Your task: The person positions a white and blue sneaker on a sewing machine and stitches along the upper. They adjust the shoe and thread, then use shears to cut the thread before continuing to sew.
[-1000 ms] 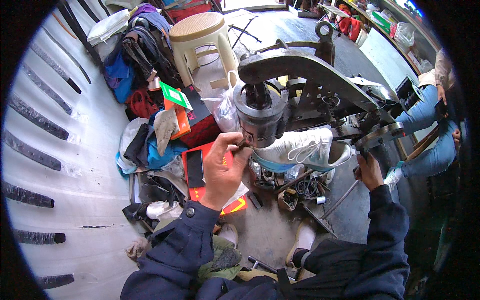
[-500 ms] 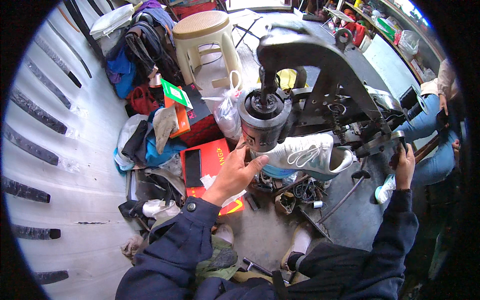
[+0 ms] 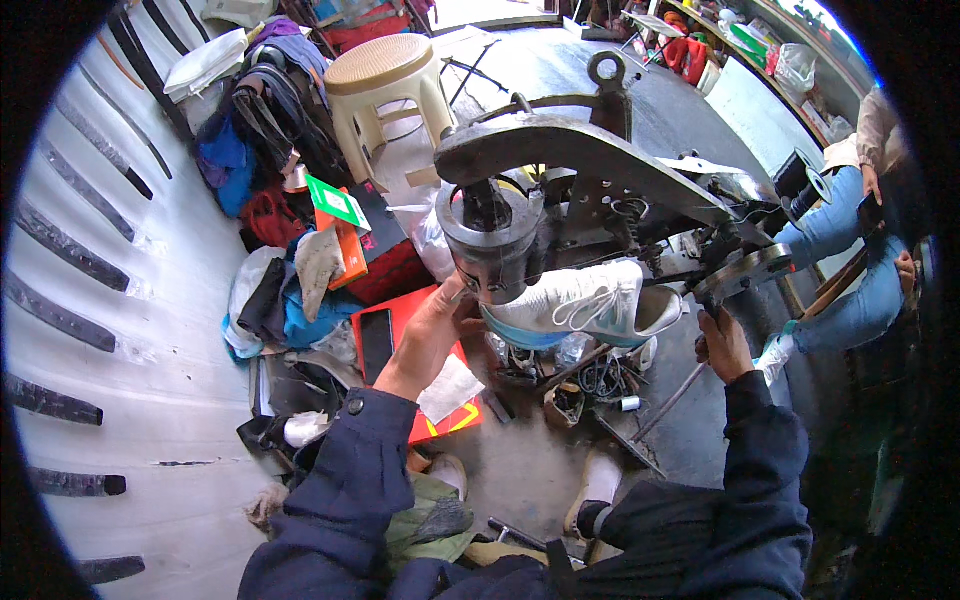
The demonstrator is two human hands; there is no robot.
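Note:
A white lace-up sneaker [image 3: 590, 297] with a pale blue sole sits sideways under the round head of a black hand-cranked shoe-sewing machine [image 3: 600, 150]. Its toe is partly hidden behind that metal head. At the toe end, my left hand [image 3: 428, 335] is closed on the shoe, thumb up beside the head; some of the fingertips are hidden. On the other side, my right hand [image 3: 727, 342] is curled round the crank handle, just below the round crank wheel [image 3: 748, 272]. Most of the handle is covered by the fingers.
Left of the machine lie a red box [image 3: 425, 425] with a dark phone [image 3: 377, 345] and heaped cloths. A beige stool [image 3: 385, 75] stands farther back. Cables and tools [image 3: 605, 380] litter the floor below the shoe. Another person in jeans [image 3: 840, 240] sits at the right.
My right hand has swung left and slightly down with the crank. The machine's head and the sneaker appear farther left, partly because the view has shifted. My left hand stays at the toe.

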